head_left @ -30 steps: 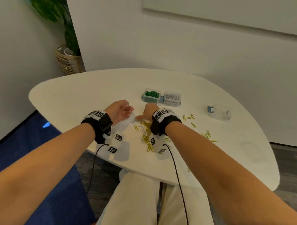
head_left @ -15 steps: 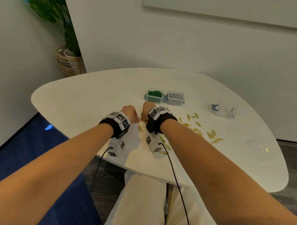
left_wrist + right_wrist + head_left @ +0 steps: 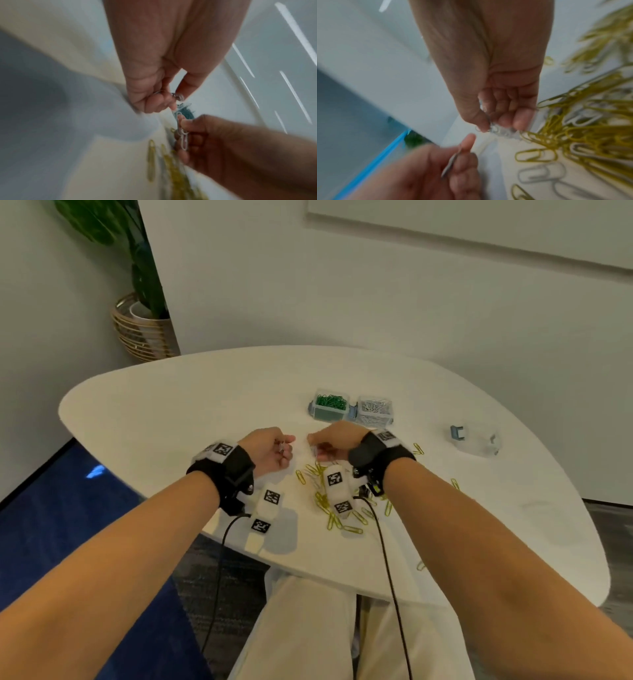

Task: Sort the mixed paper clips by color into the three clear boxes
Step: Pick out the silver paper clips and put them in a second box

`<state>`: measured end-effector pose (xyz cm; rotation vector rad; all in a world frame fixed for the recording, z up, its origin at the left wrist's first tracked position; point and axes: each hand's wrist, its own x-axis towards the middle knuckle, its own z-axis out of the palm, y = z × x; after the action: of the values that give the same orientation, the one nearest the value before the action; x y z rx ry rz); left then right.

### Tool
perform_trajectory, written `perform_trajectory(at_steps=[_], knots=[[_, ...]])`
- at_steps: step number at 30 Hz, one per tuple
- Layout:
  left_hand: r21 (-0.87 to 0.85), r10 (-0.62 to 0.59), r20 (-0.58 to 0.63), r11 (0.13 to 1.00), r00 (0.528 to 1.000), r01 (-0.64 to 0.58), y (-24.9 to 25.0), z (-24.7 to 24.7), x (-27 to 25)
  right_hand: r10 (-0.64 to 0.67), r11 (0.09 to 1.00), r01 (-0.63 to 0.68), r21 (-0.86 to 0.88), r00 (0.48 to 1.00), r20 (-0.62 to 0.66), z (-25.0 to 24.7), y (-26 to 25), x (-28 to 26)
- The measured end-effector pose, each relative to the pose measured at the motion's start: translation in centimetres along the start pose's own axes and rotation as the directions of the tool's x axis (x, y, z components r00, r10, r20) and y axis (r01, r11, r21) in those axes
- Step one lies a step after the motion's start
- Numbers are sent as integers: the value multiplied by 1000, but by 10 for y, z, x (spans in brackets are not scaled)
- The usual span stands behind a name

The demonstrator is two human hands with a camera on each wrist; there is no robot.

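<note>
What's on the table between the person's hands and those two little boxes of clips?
Nothing: in the head view only bare white table separates the left hand and right hand from the green-clip box and silver-clip box.

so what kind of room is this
Probably an office or meeting room, though that is a guess: a rounded white table by plain white walls, a board mounted high on the far wall, blue carpet, and a potted plant in the corner.

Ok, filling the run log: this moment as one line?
left hand: holds silver clips | right hand: holds silver clips | yellow clips: loose on table
</note>
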<state>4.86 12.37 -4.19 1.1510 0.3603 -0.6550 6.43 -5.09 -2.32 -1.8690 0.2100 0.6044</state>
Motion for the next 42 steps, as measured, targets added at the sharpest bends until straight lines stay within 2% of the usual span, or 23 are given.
perform_trajectory(at_steps=[3, 5, 6, 7, 8, 9, 10, 12, 13, 14, 16, 18, 21, 23, 26, 29, 31, 32, 33, 35, 36, 37, 42], knots=[[-118, -12, 49, 993, 999, 18, 2, 1, -7, 3, 833, -44, 551, 997, 76, -10, 14, -6], [261, 69, -1, 963, 998, -67, 2, 11, -11, -22, 685, -75, 725, 992, 124, -14, 22, -9], [571, 146, -4, 813, 989, -117, 1, 16, -11, -45, 627, -84, 774, 989, 144, -17, 24, -11], [824, 228, 35, 545, 973, -157, -1, 21, -11, -76, 574, -101, 813, 981, 176, -20, 26, -14], [949, 280, 104, 260, 954, -180, -3, 26, -11, -98, 531, -116, 839, 976, 196, -24, 28, -17], [980, 289, 160, 66, 944, -186, -5, 29, -12, -100, 516, -133, 846, 972, 214, -28, 27, -21], [981, 278, 192, -34, 941, -190, -7, 30, -12, -71, 555, -137, 821, 975, 210, -32, 26, -22], [973, 262, 230, -88, 937, -215, -10, 29, -8, 11, 805, -59, 590, 996, 84, -39, 21, -26], [971, 259, 237, -92, 936, -221, -11, 29, -6, 21, 951, -15, 310, 1000, -18, -41, 18, -28], [970, 250, 240, -99, 938, -222, -10, 29, -5, -13, 998, 6, -69, 995, -100, -41, 15, -30], [971, 239, 231, -110, 943, -210, -9, 30, -5, -119, 766, 46, -642, 990, -71, -38, 18, -31], [966, 233, 250, -122, 940, -227, -8, 29, -6, -93, 575, 71, -815, 995, 21, -34, 27, -32], [958, 288, 267, 27, 919, -287, -5, 20, -6, -62, 580, 87, -810, 996, 63, -45, 39, -38], [880, 280, 207, 366, 937, -304, -5, 19, -4, -61, 670, 98, -736, 995, 76, -62, 38, -44], [448, 147, 157, 871, 977, -203, -8, 30, -3, -17, 800, 22, -600, 1000, 14, -84, 33, -52], [167, 49, 175, 983, 983, -79, -5, 46, 0, 5, 679, -48, -733, 998, -60, -97, 29, -58], [262, 41, 124, 962, 991, -73, -2, 57, 5, -148, 641, 31, -767, 985, -84, -95, 30, -56], [443, 80, 88, 890, 993, -111, -2, 63, 8, -195, 660, 79, -747, 978, -69, -91, 32, -55], [687, 162, 84, 706, 983, -174, -3, 68, 11, -192, 659, 108, -744, 981, -28, -85, 34, -56], [950, 251, 240, 136, 938, -280, -7, 73, 16, -84, 599, 95, -795, 995, 55, -78, 40, -54], [953, 225, 299, -19, 928, -302, -9, 75, 17, -46, 570, 76, -818, 997, 60, -81, 45, -52], [944, 192, 327, -95, 925, -315, -11, 75, 18, -39, 557, 62, -828, 998, 49, -85, 47, -53], [916, 163, 384, -189, 909, -353, -12, 79, 18, -73, 658, 40, -752, 997, -11, -117, 50, -63]])
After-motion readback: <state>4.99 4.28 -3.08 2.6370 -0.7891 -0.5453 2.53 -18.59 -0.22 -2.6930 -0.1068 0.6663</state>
